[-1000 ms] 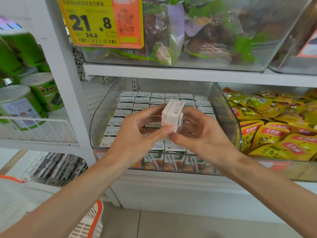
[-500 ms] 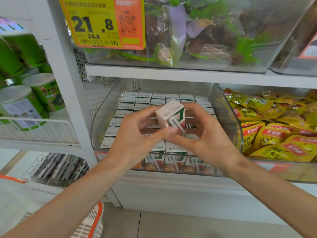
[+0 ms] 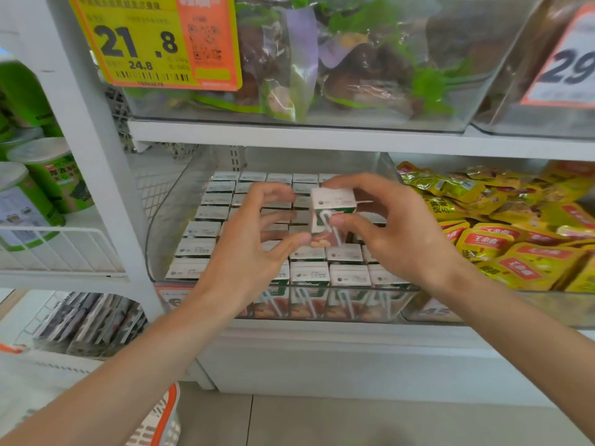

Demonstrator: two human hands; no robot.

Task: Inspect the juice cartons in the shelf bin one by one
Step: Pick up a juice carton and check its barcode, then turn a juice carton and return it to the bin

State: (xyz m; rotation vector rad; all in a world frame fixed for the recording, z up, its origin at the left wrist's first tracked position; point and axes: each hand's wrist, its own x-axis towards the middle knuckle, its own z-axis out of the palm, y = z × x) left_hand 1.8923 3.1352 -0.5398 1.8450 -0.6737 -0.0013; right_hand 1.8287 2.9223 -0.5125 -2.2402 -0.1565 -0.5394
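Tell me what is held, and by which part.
The right hand pinches a carton, fingers on its top, thumb on its front face. The left hand only touches its lower left corner with the thumb.

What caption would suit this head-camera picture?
Right hand holds one juice carton above the clear shelf bin, left hand beside it.

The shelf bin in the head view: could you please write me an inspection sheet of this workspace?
Surface: white shelf carrying a clear bin.
Job's things: one carton held above the bin, straw side toward the camera; other cartons packed in rows inside.
Clutter: yellow packets right of the bin; green tins to its left.
Hands: right hand grips the carton; left hand touches its lower corner with the thumb.
Cables: nothing seen.
Surroundings: price tag and bagged goods above; basket lower left.
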